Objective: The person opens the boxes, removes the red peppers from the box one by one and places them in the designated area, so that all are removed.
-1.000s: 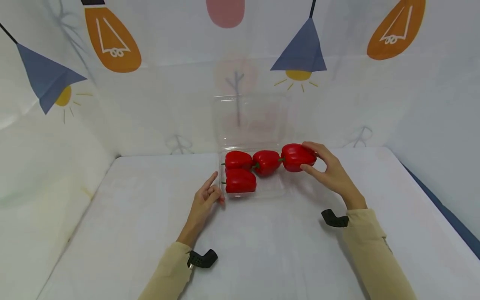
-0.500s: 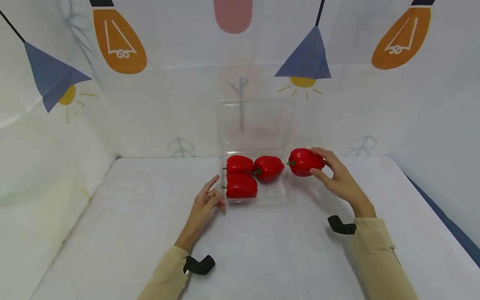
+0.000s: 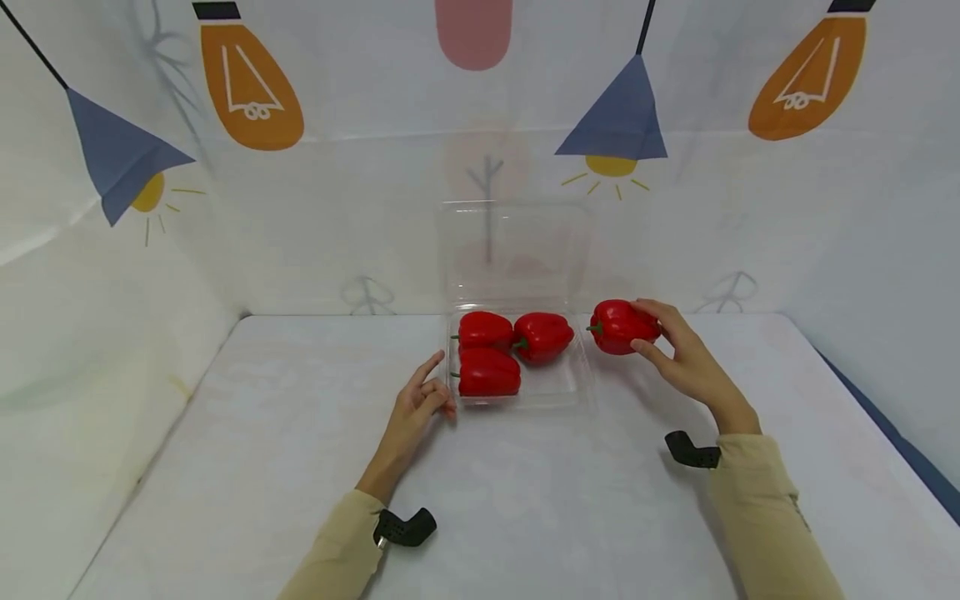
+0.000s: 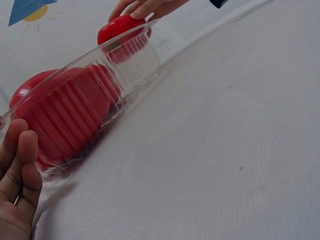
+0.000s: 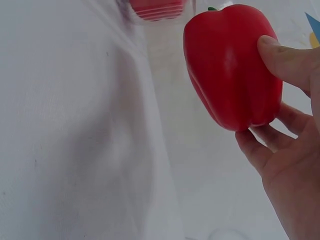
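In the head view, my right hand (image 3: 693, 362) grips a red bell pepper (image 3: 617, 327) between thumb and fingers, just right of a clear plastic clamshell box (image 3: 551, 387). The pepper's green stem points left; the right wrist view shows the pepper (image 5: 232, 67) held off the table. Three more red peppers lie in the box: one at back left (image 3: 483, 330), one at front left (image 3: 489, 372) and one at back right (image 3: 543, 337). My left hand (image 3: 411, 412) rests against the box's left front corner, index finger extended, its other fingers bent loosely.
The box's transparent lid (image 3: 517, 250) stands raised at the back, in front of a white printed backdrop (image 3: 360, 200). A white cloth covers the table (image 3: 525, 500). Black camera mounts (image 3: 405, 527) sit at both wrists.
My right hand has moved right with its pepper, from above the box's right edge to beside the box. The left hand stays at the box's corner. The head view has shifted slightly.
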{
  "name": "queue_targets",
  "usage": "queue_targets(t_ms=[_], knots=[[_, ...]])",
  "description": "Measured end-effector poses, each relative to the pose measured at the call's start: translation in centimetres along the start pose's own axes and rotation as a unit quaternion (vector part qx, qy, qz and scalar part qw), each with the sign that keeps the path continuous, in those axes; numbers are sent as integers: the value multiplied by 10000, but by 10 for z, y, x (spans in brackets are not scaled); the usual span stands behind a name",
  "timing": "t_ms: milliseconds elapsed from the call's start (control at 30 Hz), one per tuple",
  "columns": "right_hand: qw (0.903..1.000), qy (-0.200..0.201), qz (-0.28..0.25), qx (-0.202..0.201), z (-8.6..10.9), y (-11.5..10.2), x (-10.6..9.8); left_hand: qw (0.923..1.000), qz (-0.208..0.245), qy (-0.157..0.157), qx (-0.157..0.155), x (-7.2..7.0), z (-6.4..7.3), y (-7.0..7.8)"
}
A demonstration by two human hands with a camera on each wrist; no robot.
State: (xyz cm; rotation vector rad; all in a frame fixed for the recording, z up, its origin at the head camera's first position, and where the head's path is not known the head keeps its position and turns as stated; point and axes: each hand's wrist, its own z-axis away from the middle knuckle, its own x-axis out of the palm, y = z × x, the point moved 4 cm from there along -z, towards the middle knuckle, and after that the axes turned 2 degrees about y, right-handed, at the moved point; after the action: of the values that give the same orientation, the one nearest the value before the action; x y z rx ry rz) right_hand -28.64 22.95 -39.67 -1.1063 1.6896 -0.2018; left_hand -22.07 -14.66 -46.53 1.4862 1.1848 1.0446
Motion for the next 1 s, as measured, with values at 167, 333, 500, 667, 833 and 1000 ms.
queue_targets(t_ms=[167, 333, 500, 667, 833, 1000], knots=[[9998, -112, -119, 143, -5, 4, 4, 9999, -21, 96, -67, -4, 3, 2], [9990, -190, -170, 367, -4, 7, 7, 10000, -50, 61, -23, -6, 2, 3], [9988, -153, -53, 463, 2, 8, 4, 9999, -102, -15, -3, -1, -2, 1], [9993, -92, 41, 347, 5, 11, 5, 9997, -254, -33, -23, 1, -2, 0], [9996, -21, -20, 288, 5, 3, 4, 9997, -228, -33, -11, 2, -3, 0], [9992, -58, -158, 352, 2, -13, 2, 9998, -216, 5, -51, 1, -2, -1]])
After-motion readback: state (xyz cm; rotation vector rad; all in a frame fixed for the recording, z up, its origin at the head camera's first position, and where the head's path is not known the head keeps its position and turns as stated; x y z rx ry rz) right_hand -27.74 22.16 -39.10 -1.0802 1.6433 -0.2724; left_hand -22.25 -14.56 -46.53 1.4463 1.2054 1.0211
